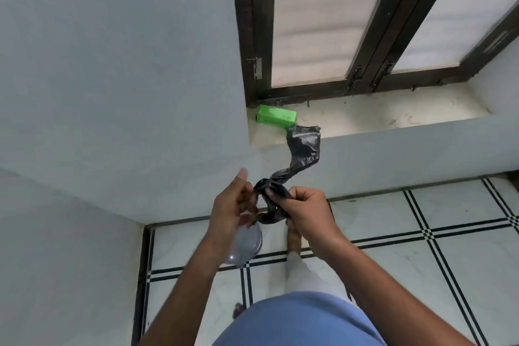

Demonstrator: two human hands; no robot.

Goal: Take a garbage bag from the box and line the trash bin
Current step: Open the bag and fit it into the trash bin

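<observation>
Pale blue wall [118, 70] fills the left side and meets a second wall at a corner; dark-framed window [362, 36] with frosted panes sits upper right. Sill [365, 115] below it is off-white and stained. Green box [276, 117] lies on its side at the sill's left end, close to the window frame.

Floor [421, 233] is white tile with black double-line grid.

Black bag [292, 174] is out of the box, still crumpled and twisted into a rope. Its upper end rises in front of the sill edge, just right of the box; can't tell if it touches the box. Lower end is bunched between both hands.

Right hand [303, 211]: fingers curled tight around the bag's lower bunch, thumb pressing on top. Firm grip.

Left hand [233, 205]: fingers partly curled, fingertips pinching at the bag's edge next to the right hand; index finger sticks up, extended and free. Looser hold than the right.

Hands are near each other, bag wad between them, held mid-air over the floor in front of the low wall under the sill.

Grey round bin [244, 247] is on the floor directly below the left hand, mostly hidden by the wrist; only part of the rim shows. No liner visible on it.

Bare foot [293, 236] and a pale trouser leg show under the right hand; blue shirt [297, 320] at the bottom edge.
</observation>
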